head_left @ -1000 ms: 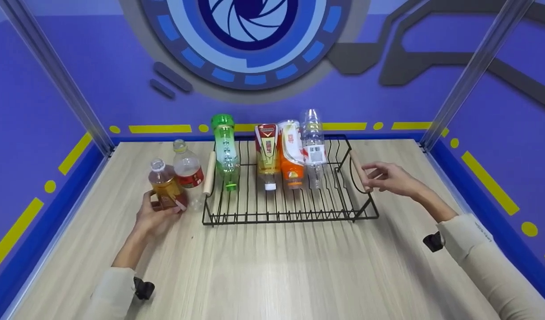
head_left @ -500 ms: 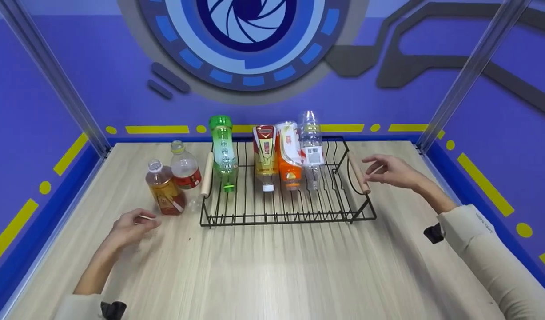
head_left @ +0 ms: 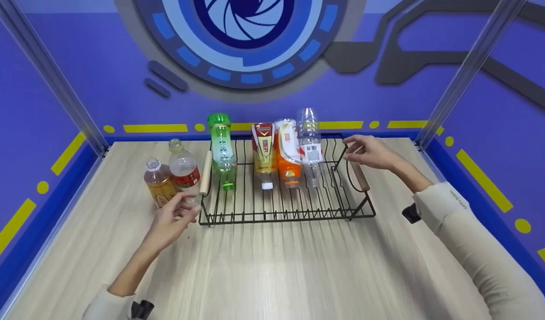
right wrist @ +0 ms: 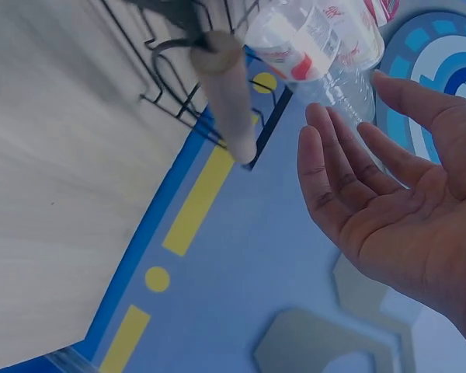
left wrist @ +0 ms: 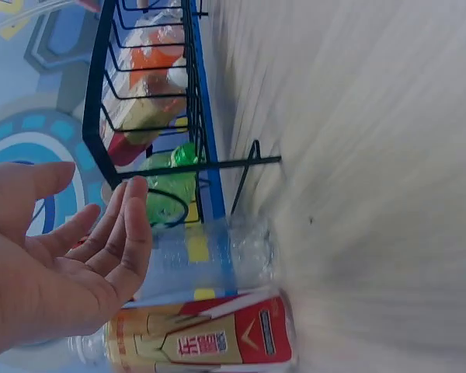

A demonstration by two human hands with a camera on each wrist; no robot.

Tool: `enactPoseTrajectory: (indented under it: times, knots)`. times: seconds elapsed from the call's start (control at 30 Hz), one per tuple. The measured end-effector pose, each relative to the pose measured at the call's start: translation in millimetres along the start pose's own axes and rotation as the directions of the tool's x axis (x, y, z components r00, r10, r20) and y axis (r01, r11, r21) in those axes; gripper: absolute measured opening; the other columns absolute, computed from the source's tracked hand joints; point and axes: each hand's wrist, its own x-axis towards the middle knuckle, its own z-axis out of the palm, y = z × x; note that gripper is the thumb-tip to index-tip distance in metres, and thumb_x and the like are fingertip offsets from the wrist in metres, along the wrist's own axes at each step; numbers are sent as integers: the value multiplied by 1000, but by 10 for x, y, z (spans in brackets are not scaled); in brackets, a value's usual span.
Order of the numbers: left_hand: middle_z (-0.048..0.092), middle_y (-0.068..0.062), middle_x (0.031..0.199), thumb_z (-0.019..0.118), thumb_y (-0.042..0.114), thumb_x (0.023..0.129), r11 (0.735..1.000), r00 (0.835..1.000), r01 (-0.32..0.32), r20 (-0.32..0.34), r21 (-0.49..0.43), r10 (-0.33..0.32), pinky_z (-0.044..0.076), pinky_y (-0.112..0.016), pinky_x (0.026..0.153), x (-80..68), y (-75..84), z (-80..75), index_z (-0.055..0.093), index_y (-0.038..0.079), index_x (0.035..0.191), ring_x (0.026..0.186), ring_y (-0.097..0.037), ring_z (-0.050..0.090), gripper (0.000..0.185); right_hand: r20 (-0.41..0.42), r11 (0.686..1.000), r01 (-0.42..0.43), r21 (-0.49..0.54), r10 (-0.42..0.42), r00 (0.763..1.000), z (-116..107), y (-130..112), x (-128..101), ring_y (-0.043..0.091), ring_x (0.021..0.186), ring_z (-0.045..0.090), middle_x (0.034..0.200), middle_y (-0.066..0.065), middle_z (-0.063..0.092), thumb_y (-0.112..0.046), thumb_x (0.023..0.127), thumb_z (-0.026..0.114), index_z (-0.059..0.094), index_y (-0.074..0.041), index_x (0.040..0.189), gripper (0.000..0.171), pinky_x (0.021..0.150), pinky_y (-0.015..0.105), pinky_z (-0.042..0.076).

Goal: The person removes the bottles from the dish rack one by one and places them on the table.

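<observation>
So it's a pale wood-grain table point(head_left: 272, 271) boxed in by blue-purple walls point(head_left: 90, 84) with yellow dashes and dots near the bottom, a big round graphic point(head_left: 252, 79) at the back and a metal post point(head_left: 472, 73) in each rear corner. A black wire rack point(head_left: 272, 221) sits on the table, holding a green bottle point(head_left: 222, 151), a red-and-gold bottle point(head_left: 265, 149), an orange bottle point(head_left: 289, 153) and a clear bottle point(head_left: 311, 153). Left of it, a gold-label bottle point(head_left: 158, 184) and a red-label bottle point(head_left: 186, 178) stand upright, side by side.

Hands are well apart, both with nothing in their grip. Left hand point(head_left: 172, 222) has loosely bent fingers, thumb spread away, right by those two standing bottles; can't tell if it's touching either. Right hand point(head_left: 370, 152) is relaxed too, thumb off the fingers, near the rack's right wooden handle point(head_left: 360, 178).
</observation>
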Motion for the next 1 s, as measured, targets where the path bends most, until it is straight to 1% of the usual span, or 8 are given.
enactPoseTrajectory:
  times: [0.17,0.37,0.47,0.57,0.67,0.77,0.87,1.0]
  knots:
    - [72,-15,107,73,16,95,1000,1000,-11,1,6,11,53,-22,70,18,-11,52,56,13,140,86,-16,69,47,14,1000,3,-17,-3,1000,129,-105,244,45,108,68,122,32,67,-11,99,65,46,9,145,53,92,50,58]
    - [71,-13,105,73,18,96,1000,999,22,27,7,-22,52,-24,65,1,-81,103,51,21,143,86,-18,68,52,133,999,-25,-42,31,991,357,-134,451,49,111,66,124,36,65,-14,99,64,27,17,150,70,94,51,57]
    - [70,-14,108,71,23,97,999,997,40,67,9,-40,52,-28,64,24,-76,119,46,24,145,84,-23,67,54,130,997,-47,-62,55,990,432,-136,527,50,111,65,124,37,64,-14,98,64,22,17,152,75,96,54,55]
    - [69,-15,110,70,27,98,998,994,56,90,20,-58,53,-31,66,37,-66,125,43,26,147,84,-28,66,56,125,996,-37,-76,46,991,523,-150,601,47,109,66,124,37,63,-14,97,66,24,15,150,74,95,53,55]
    - [68,-16,111,69,28,99,997,993,65,100,29,-67,53,-32,68,36,-59,130,41,27,148,85,-28,66,57,158,996,-82,-30,85,984,596,-171,658,33,90,67,115,30,65,-13,97,67,37,9,144,61,79,41,58]
    - [69,-16,110,68,28,99,997,993,67,99,24,-69,52,-32,69,28,-54,134,40,27,149,85,-27,66,57,223,985,-166,49,151,963,631,-171,700,18,75,57,102,17,63,-18,97,68,47,2,136,48,64,30,54]
    - [70,-16,111,67,28,100,998,993,66,100,18,-68,51,-31,68,23,-51,132,40,28,149,84,-26,66,56,291,955,-249,159,196,937,632,-107,756,14,75,54,95,4,60,-24,96,72,54,-5,128,42,64,27,54]
    - [69,-16,111,67,29,100,998,993,63,95,12,-64,50,-31,67,20,-50,116,40,27,149,83,-25,66,56,316,906,-336,259,249,916,650,-109,785,17,88,55,102,1,60,-26,94,75,52,-7,126,44,82,34,55]
